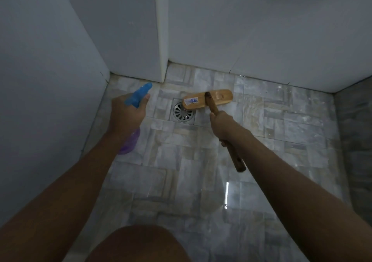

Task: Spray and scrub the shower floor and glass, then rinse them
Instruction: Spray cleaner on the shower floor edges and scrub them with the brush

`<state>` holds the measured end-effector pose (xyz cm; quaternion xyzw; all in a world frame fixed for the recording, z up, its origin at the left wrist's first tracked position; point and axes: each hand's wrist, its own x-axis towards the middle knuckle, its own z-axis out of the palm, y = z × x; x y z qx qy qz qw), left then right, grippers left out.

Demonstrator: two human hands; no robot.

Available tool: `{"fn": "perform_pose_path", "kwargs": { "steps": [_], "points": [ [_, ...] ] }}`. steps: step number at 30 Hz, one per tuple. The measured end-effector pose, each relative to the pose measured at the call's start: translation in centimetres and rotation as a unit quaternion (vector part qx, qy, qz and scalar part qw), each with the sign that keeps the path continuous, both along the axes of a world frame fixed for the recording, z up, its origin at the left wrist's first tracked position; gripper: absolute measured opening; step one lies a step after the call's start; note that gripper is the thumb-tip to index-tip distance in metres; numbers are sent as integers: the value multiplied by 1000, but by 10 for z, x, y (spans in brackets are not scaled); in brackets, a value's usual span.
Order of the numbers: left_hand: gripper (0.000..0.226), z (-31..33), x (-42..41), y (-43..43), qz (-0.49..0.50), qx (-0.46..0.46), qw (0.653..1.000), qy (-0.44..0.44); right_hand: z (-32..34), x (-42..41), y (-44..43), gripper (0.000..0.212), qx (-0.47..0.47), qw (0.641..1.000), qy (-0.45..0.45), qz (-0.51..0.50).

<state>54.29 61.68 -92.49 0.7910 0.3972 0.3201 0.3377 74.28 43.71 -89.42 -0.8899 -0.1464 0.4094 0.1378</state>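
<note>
My left hand [128, 113] grips a spray bottle [138, 95] with a blue trigger head and a purple body that shows below my wrist; its nozzle points toward the far left corner. My right hand [222, 124] holds the brown handle of a wooden scrub brush [208, 99]. The brush head lies flat on the wet grey tiled shower floor [281, 120], partly over the round metal drain [183, 112]. The handle end sticks out behind my right wrist.
White walls close the shower on the left and at the back, with a white corner post [162, 40] between them. A darker strip [354, 130] borders the floor on the right. My bare knee [138, 243] shows at the bottom.
</note>
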Motion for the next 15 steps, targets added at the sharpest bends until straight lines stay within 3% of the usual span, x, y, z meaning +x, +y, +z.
{"fn": "perform_pose_path", "kwargs": {
  "steps": [6,13,15],
  "points": [
    [38,2,-14,4,22,42,999,-26,-1,-40,-38,43,-3,999,28,21],
    [47,-11,-18,12,51,18,997,-48,2,10,102,37,78,997,-10,-11],
    [48,-11,-18,9,47,13,998,-49,4,9,118,35,57,997,-47,33]
  ]
}}
